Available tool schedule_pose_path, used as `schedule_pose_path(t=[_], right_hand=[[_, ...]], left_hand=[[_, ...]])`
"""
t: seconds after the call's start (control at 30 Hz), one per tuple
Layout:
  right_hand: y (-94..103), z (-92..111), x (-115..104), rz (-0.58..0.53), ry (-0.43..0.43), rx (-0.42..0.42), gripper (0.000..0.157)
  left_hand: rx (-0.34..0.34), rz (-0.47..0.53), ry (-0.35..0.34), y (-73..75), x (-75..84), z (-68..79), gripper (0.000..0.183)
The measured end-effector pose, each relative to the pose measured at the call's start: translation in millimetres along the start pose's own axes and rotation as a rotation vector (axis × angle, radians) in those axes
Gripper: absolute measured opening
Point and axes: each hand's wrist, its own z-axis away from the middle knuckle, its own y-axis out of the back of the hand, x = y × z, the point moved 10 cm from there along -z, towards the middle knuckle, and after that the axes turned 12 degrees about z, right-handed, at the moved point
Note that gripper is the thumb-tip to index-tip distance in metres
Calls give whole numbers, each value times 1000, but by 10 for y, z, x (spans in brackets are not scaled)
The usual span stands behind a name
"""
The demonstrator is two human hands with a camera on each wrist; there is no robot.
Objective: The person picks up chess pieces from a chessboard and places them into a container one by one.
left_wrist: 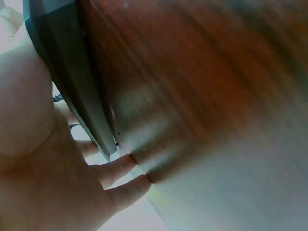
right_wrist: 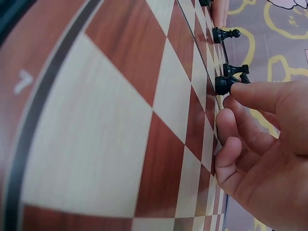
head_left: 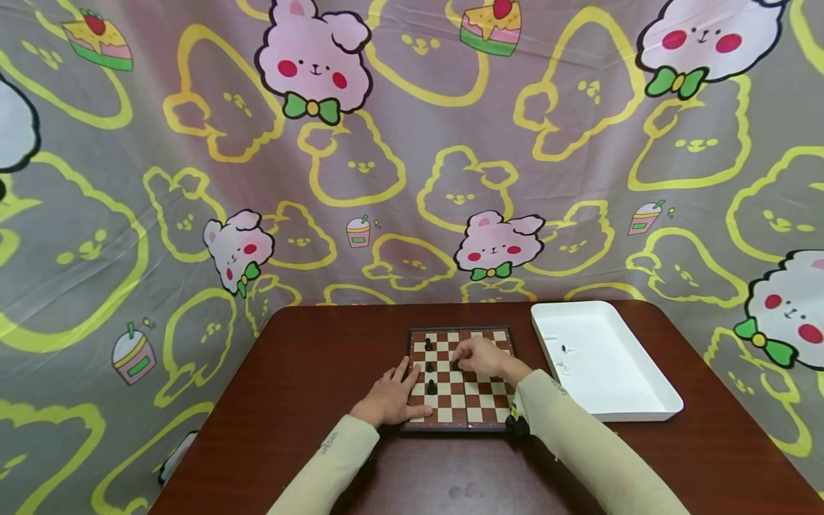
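A folding chessboard (head_left: 476,415) with brown and cream squares lies on the table. Over its middle, my right hand (head_left: 483,357) pinches a black chess piece (right_wrist: 223,85) between thumb and fingers, its base close to the squares; its top is partly hidden by the fingers. My left hand (head_left: 389,400) rests with spread fingers across the board's left edge, the thumb on the near squares and other fingertips down on the table. Three black pieces stand in a column near that hand: a far piece (head_left: 428,345), a middle piece (head_left: 430,367) and a near piece (head_left: 432,387).
A shallow white tray (head_left: 618,372) stands to the right of the board, with a small black piece (head_left: 564,348) and several white ones inside. The brown table (head_left: 315,357) extends around both. A patterned cloth (head_left: 412,214) hangs behind and at the sides.
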Motion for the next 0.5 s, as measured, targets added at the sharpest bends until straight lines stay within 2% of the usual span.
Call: schedule_pose_path(t=[0.2, 0.37, 0.5], right_hand=[[63, 56, 21, 1, 6, 9, 12], [215, 155, 6, 11, 12, 30, 12], [344, 237, 84, 7, -25, 35, 13]], left_hand=[[3, 1, 3, 1, 0, -2, 92], [7, -2, -5, 10, 10, 1, 92], [7, 3, -16, 11, 19, 6, 91]])
